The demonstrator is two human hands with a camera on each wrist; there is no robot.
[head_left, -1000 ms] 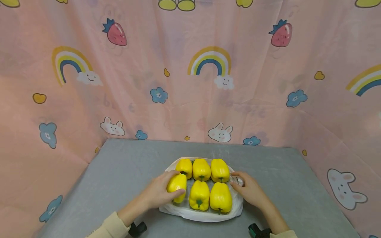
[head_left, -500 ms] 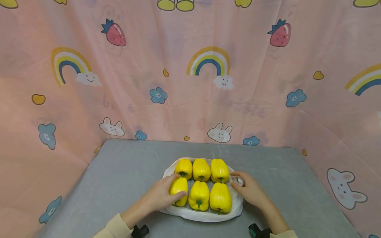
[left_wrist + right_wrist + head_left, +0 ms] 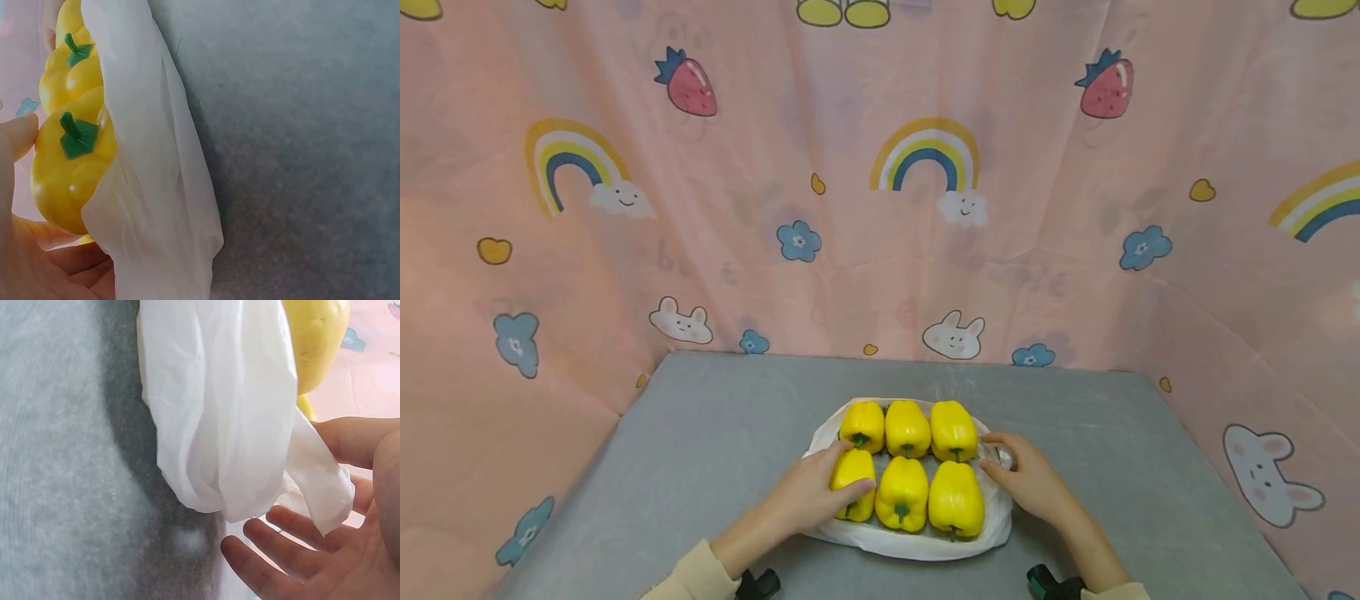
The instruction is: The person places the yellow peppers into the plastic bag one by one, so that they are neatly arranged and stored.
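Note:
Several yellow bell peppers (image 3: 902, 492) with green stems lie in two rows on a tray wrapped in a white plastic bag (image 3: 898, 546). My left hand (image 3: 811, 493) holds the near-left bell pepper (image 3: 855, 479), thumb on its near side and fingers round its outer side. In the left wrist view, that same pepper (image 3: 75, 181) sits between thumb and fingers, partly behind the bag's edge. At the tray's right end, my right hand (image 3: 1028, 477) is beside the bag. Its fingers spread loosely around a loose corner of the bag (image 3: 325, 487), without a visible pinch.
The tray stands near the front of a grey table (image 3: 737, 433). Behind and on both sides hangs a pink curtain (image 3: 1037, 275) printed with rainbows and rabbits. Black wrist devices (image 3: 758, 585) sit below both hands.
My left hand has moved slightly right and nearer, and the near-left bell pepper has shifted with it towards the middle one in its row. The right hand has stayed still.

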